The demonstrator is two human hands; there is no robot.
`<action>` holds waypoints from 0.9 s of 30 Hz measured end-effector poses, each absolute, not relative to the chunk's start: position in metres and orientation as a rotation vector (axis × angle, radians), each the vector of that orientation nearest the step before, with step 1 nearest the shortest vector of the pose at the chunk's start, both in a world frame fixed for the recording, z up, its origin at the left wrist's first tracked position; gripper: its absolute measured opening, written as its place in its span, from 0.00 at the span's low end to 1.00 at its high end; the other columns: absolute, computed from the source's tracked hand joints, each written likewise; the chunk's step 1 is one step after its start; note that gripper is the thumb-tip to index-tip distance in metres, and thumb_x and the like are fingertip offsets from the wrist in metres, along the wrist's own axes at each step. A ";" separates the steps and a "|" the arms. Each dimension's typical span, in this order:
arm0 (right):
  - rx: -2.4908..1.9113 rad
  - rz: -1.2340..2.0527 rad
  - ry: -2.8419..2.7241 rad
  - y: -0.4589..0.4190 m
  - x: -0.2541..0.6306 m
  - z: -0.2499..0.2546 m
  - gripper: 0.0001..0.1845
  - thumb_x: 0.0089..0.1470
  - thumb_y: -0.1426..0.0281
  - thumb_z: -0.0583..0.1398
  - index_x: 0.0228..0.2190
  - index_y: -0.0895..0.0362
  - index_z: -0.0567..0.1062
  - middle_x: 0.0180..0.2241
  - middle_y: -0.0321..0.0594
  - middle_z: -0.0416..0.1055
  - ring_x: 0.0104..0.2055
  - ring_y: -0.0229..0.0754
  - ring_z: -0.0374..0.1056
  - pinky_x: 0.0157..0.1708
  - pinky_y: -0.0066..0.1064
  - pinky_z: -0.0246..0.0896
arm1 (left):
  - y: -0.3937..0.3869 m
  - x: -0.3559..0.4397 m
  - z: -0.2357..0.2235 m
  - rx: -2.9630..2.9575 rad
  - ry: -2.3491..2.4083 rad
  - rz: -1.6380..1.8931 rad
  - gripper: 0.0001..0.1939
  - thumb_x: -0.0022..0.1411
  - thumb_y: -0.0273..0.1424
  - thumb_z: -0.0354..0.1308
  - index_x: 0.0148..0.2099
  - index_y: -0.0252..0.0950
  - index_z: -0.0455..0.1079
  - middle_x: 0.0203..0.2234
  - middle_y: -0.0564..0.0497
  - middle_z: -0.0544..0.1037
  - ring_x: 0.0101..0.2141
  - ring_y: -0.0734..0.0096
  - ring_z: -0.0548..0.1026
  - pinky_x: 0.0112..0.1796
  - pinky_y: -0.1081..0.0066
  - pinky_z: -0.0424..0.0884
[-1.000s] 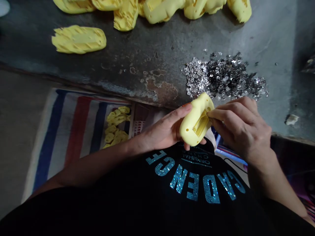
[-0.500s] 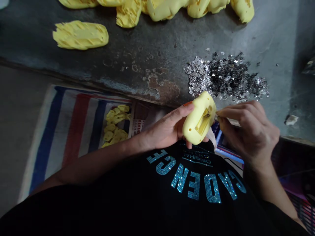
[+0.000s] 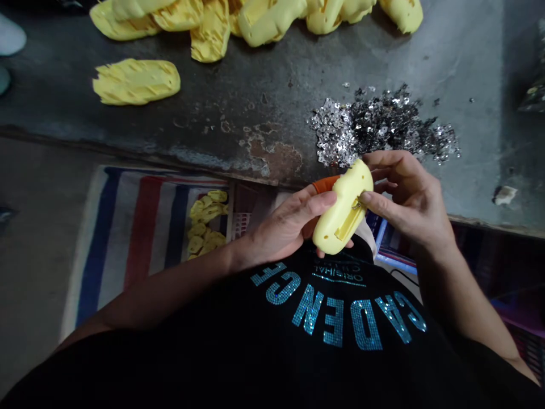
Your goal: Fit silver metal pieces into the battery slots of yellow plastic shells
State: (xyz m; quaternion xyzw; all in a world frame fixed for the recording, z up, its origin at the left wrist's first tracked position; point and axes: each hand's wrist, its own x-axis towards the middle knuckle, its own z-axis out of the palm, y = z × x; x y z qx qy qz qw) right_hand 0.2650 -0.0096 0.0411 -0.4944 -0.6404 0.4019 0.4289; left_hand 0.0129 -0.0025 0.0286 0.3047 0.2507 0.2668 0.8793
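Note:
My left hand point(image 3: 293, 218) is closed round a yellow plastic shell point(image 3: 338, 227), tilted above my lap at the table's edge. An orange band point(image 3: 327, 184) shows on one of its fingers. The shell has a long rectangular slot and small round holes. A small metal piece point(image 3: 356, 203), its exact shape unclear, shows at the slot's upper end. My right hand point(image 3: 404, 196) grips the shell's right side, thumb tip on the slot's edge beside the metal piece and fingers curled behind the upper end. Just beyond both hands lies a pile of small silvery metal plates point(image 3: 383, 128).
Several yellow shells point(image 3: 272, 23) lie along the back of the grey table point(image 3: 238, 85), one apart point(image 3: 136, 82) at left. A whitish lump point(image 3: 505, 195) sits at right. Below are a striped sheet point(image 3: 140, 238) and more yellow parts point(image 3: 206, 224).
My right hand has moved left and up from a pinch beside the shell to a grip on it, thumb at the slot. The view has shifted slightly.

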 end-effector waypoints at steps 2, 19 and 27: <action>-1.227 1.010 -1.585 -0.011 0.266 0.038 0.28 0.64 0.48 0.78 0.57 0.47 0.83 0.51 0.41 0.86 0.46 0.46 0.82 0.40 0.37 0.82 | -0.002 0.013 0.030 0.615 0.520 0.541 0.33 0.76 0.57 0.70 0.72 0.46 0.78 0.51 0.45 0.91 0.35 0.58 0.91 0.21 0.74 0.74; -1.396 0.172 -2.015 -0.036 0.248 0.059 0.04 0.72 0.70 0.68 0.41 0.48 0.81 0.42 0.41 0.85 0.44 0.52 0.79 0.48 0.50 0.71 | -0.012 0.012 0.030 0.831 0.622 0.701 0.40 0.73 0.43 0.78 0.80 0.50 0.70 0.66 0.45 0.86 0.47 0.62 0.88 0.39 0.71 0.81; -1.348 0.381 -1.925 -0.036 0.243 0.051 0.07 0.65 0.72 0.68 0.38 0.49 0.77 0.38 0.38 0.81 0.41 0.47 0.77 0.41 0.41 0.69 | -0.017 0.004 0.029 0.971 0.654 0.716 0.44 0.69 0.35 0.82 0.81 0.57 0.73 0.75 0.49 0.80 0.56 0.63 0.85 0.49 0.73 0.81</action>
